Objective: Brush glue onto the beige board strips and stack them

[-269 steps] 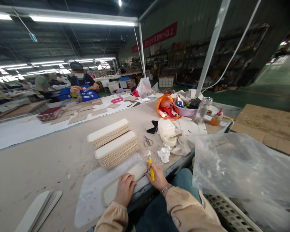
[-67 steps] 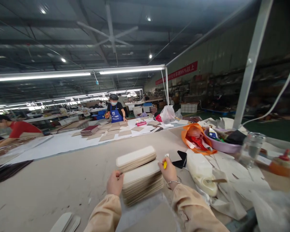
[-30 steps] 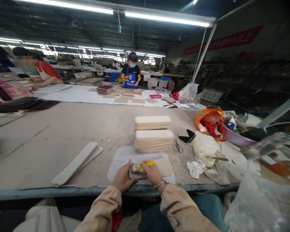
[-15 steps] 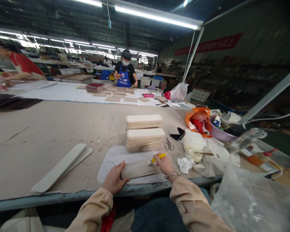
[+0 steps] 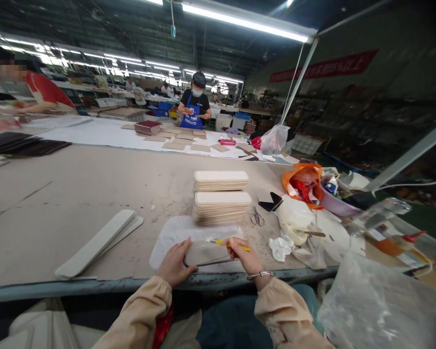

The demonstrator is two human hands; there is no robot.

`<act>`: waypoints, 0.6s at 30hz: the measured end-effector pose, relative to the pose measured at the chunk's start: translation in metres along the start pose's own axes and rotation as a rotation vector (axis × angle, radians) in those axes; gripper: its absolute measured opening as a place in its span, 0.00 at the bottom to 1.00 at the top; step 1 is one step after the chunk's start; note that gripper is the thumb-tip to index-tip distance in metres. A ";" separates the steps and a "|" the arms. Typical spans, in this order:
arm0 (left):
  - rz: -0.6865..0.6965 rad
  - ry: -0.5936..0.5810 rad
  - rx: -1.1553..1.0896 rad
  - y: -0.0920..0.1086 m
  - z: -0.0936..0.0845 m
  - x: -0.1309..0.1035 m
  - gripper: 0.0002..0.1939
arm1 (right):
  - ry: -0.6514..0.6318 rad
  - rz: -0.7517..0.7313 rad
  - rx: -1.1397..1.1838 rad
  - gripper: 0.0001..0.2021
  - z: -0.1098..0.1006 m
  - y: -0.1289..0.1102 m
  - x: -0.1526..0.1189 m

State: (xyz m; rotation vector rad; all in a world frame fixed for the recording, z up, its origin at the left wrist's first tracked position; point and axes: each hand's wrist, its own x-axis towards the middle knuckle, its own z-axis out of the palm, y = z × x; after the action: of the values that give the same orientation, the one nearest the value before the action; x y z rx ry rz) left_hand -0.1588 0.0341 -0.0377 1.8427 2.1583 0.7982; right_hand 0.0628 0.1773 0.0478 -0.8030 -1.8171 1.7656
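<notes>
Head view: right hand (image 5: 244, 254) fingers grip one yellow-handled brush (image 5: 219, 241), left hand (image 5: 175, 261) fingers spread against one beige panel (image 5: 206, 253), two cream-topped board stacks (image 5: 221, 209) beyond on scuffed tabletop (image 5: 109, 179), strip-lit factory hall (image 5: 131, 41).

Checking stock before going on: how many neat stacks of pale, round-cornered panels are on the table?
2: a nearer stack beyond the brush in the right hand, and a farther stack directly behind it. Anything low behind them would be hidden.
</notes>
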 end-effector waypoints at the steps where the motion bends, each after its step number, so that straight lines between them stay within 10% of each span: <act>1: -0.006 0.000 -0.008 0.001 -0.001 0.000 0.43 | -0.026 0.020 0.006 0.21 0.010 0.002 0.003; 9: 0.002 -0.004 -0.034 0.003 -0.002 0.000 0.45 | -0.011 0.132 -0.114 0.09 0.049 0.023 0.022; 18: 0.015 -0.047 0.046 0.003 -0.001 0.000 0.38 | 0.028 0.126 -0.320 0.08 -0.012 0.007 0.018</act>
State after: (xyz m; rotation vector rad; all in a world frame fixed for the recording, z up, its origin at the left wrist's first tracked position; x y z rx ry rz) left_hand -0.1568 0.0335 -0.0353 1.8823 2.1537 0.7072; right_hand 0.0591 0.1984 0.0406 -1.0807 -2.1017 1.5463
